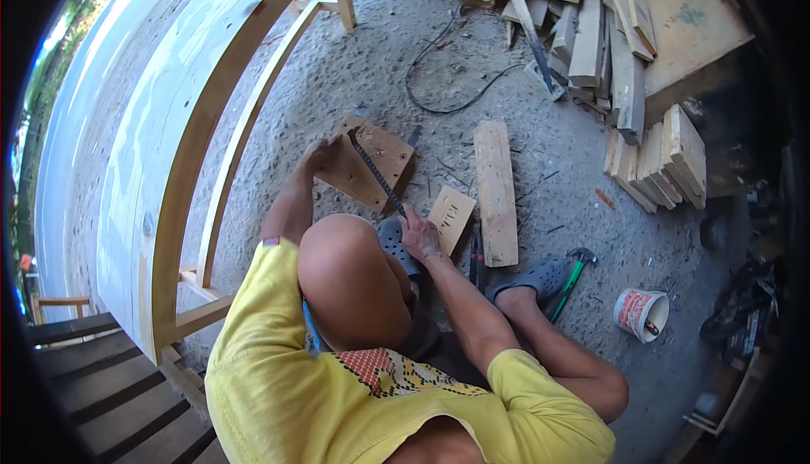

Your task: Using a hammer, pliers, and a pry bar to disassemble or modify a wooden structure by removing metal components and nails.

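A square wooden board with several holes or nail spots lies tilted on the ground in front of me. My left hand grips its left edge; some of those fingers are in shadow. My right hand is closed around the lower end of a dark ribbed steel pry bar. The bar slants across the board, its bent tip on the upper part. Beside my right hand lies a small light board with dark slots. A longer plank lies right of it.
A green-handled hammer rests by my right shoe. Further right stands a white bucket. Stacked boards and a scrap-wood pile lie beyond. A wooden frame table stands left. A dark cable curls ahead.
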{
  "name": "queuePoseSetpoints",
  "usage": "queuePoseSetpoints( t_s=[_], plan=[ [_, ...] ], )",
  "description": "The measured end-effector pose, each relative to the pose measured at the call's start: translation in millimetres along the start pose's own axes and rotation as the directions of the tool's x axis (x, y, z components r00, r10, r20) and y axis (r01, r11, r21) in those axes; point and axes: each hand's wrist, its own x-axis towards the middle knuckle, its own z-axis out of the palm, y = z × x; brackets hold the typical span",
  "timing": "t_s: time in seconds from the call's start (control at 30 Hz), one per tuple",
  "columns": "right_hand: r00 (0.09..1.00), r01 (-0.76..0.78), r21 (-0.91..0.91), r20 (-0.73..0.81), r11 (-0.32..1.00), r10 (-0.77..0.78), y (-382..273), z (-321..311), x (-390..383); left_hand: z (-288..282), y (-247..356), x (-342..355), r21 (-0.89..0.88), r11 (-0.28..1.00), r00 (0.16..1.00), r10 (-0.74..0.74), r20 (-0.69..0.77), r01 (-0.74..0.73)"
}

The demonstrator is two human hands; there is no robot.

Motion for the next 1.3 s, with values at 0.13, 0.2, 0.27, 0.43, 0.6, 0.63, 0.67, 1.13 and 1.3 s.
queuePoseSetpoints(
  t_s=[0.13, 0.2, 0.27, 0.43, 0.6, 0.63, 0.67, 1.13, 1.3],
  plan=[
    [0.984, 0.036, 0.373, -0.173, 0.927, 0.031, 13.7, -22.6, -38.0, 3.6, 23.1, -24.3, -0.136, 0.981, 0.990, -0.141, 0.016, 0.141],
    [0.985, -0.175, 0.898, 0.163, 0.405, 0.064, 21.5, -49.9, -74.3, -17.1, 49.1, -35.9, -0.317, 0.938, 0.988, -0.155, -0.023, 0.140],
    [0.854, -0.510, 0.726, 0.489, -0.461, -0.176, 19.9, -76.3, -102.8, -46.9, 83.2, -52.8, -0.169, 0.984, 0.989, -0.081, -0.123, 0.060],
    [0.876, -0.482, 0.876, 0.482, -0.025, -0.004, 22.4, -116.1, -152.5, -108.2, 152.7, -112.3, 0.163, 0.976, 0.957, 0.178, -0.229, -0.142],
    [0.912, -0.384, 0.666, 0.165, 0.639, 0.375, 34.3, -69.8, -183.8, -97.1, 157.7, -153.6, 0.280, 0.909, 0.926, 0.354, -0.131, -0.308],
    [0.918, -0.372, 0.508, 0.076, 0.777, 0.389, 37.1, -61.2, -187.9, -93.5, 156.4, -154.6, 0.272, 0.890, 0.896, 0.416, -0.155, -0.366],
    [0.948, -0.281, 0.460, -0.007, 0.842, 0.320, 39.1, -56.2, -193.3, -91.3, 154.0, -157.6, 0.271, 0.897, 0.925, 0.376, -0.048, -0.350],
    [0.778, -0.626, -0.117, -0.042, 0.771, 0.626, 80.9, -62.5, -152.6, -63.4, 196.6, -160.5, 0.245, 0.817, 0.852, 0.486, 0.195, -0.522],
    [0.777, -0.625, -0.205, -0.074, 0.753, 0.625, 92.0, -45.9, -150.8, -56.7, 197.7, -173.3, 0.309, 0.716, 0.780, 0.566, 0.267, -0.626]
  ],
)
